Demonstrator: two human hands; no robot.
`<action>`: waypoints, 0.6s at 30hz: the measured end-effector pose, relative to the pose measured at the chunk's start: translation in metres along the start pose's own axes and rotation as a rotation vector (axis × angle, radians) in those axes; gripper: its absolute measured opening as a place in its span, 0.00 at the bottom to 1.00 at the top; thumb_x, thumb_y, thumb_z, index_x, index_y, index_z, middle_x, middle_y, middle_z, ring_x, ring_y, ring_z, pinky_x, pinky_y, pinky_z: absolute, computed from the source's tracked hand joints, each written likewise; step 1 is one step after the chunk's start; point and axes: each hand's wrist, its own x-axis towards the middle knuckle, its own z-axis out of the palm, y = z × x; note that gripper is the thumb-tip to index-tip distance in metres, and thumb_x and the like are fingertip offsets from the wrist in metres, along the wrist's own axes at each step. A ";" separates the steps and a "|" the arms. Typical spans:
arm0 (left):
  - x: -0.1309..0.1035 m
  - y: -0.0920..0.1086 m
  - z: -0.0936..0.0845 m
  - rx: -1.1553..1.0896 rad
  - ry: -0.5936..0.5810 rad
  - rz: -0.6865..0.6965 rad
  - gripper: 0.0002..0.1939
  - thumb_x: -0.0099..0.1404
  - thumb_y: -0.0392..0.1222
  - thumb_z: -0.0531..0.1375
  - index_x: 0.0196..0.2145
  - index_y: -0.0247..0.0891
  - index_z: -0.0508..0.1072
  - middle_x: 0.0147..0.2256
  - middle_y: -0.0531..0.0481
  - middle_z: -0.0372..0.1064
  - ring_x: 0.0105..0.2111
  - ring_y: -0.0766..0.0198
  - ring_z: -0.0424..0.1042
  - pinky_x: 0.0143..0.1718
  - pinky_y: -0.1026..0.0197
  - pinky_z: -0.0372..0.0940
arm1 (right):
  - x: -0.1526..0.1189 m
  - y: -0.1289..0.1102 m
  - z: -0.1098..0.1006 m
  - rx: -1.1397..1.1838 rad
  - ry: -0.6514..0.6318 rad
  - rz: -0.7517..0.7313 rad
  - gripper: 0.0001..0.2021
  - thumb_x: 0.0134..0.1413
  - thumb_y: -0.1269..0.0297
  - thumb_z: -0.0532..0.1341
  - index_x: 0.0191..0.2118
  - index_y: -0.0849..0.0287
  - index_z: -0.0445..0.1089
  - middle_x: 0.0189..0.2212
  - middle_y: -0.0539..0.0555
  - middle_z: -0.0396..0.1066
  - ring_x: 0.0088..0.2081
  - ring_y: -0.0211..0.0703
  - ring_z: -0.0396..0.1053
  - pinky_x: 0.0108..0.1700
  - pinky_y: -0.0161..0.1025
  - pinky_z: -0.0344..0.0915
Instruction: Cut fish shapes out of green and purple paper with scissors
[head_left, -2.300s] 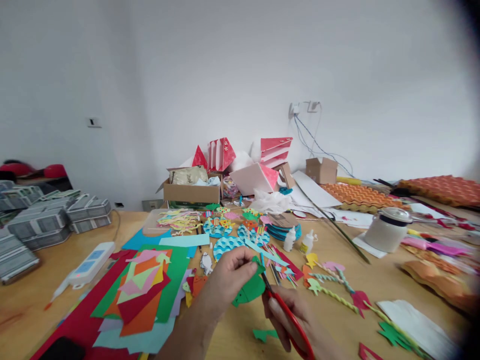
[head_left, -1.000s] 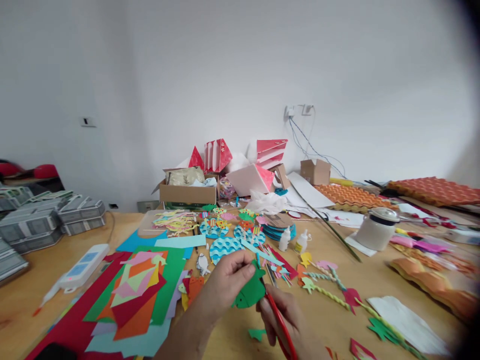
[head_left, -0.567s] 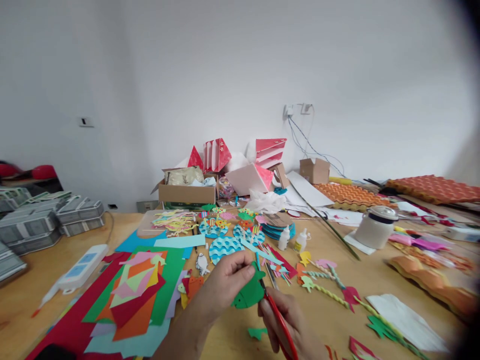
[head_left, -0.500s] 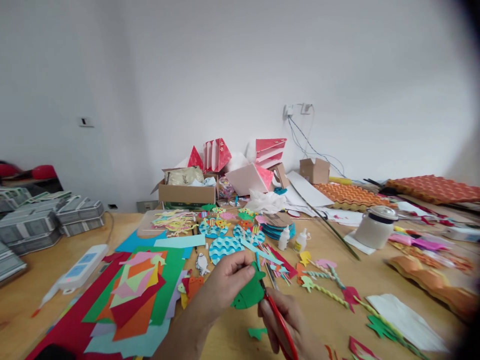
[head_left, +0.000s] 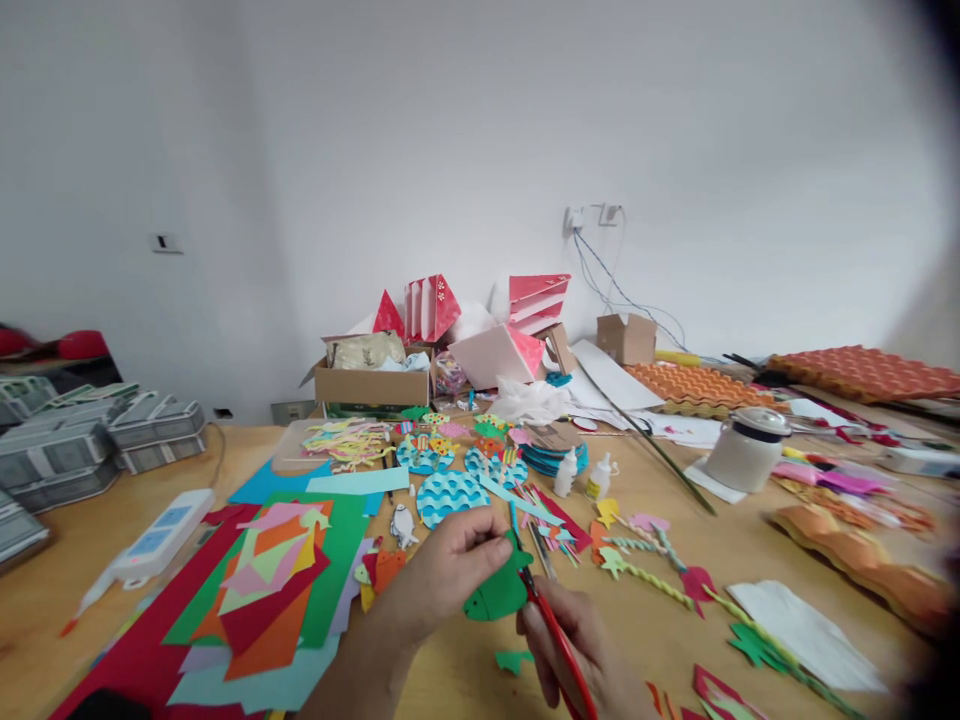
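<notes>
My left hand [head_left: 472, 560] pinches a green paper fish [head_left: 496, 592] by its upper edge, above the table. Drawn marks, one like an eye, show near the fish's lower left end. In my right hand [head_left: 574, 640] is a pair of red-handled scissors [head_left: 564, 648], its blades at the fish's right edge. How far the blades are apart is hard to see. Below the fish, a small green paper scrap [head_left: 514, 661] lies on the table [head_left: 450, 675]. Several orange, yellow and red paper fish [head_left: 388, 570] lie to the left of my left hand, partly hidden behind it.
Coloured paper sheets [head_left: 330, 590] are stacked at left, near a white glue gun [head_left: 154, 540]. Blue wavy discs [head_left: 452, 498] and glue bottles [head_left: 565, 472] stand beyond my hands. Braided cords [head_left: 660, 587], a white jar [head_left: 748, 450] and a tissue [head_left: 806, 635] are at right.
The scissors and both hands stay almost in place at the green fish. The whole view has shifted very slightly.
</notes>
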 end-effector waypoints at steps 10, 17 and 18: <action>-0.004 0.007 -0.006 0.098 -0.078 -0.044 0.11 0.56 0.47 0.56 0.24 0.37 0.63 0.23 0.56 0.51 0.25 0.68 0.50 0.25 0.67 0.47 | -0.011 0.007 -0.006 -0.129 0.008 0.037 0.22 0.52 0.43 0.49 0.21 0.57 0.55 0.13 0.42 0.51 0.14 0.30 0.53 0.17 0.27 0.52; -0.005 0.007 -0.010 0.124 -0.138 -0.066 0.09 0.55 0.44 0.56 0.23 0.37 0.63 0.24 0.55 0.53 0.26 0.68 0.52 0.26 0.67 0.48 | -0.018 0.009 -0.014 -0.160 -0.065 0.035 0.24 0.52 0.41 0.46 0.21 0.57 0.54 0.13 0.41 0.49 0.13 0.30 0.51 0.14 0.27 0.48; -0.005 0.006 -0.010 0.121 -0.148 -0.064 0.08 0.54 0.43 0.56 0.23 0.37 0.63 0.24 0.55 0.53 0.26 0.68 0.52 0.26 0.67 0.48 | -0.018 0.007 -0.015 -0.176 -0.064 0.035 0.24 0.51 0.39 0.46 0.21 0.57 0.54 0.14 0.42 0.49 0.13 0.30 0.51 0.14 0.27 0.48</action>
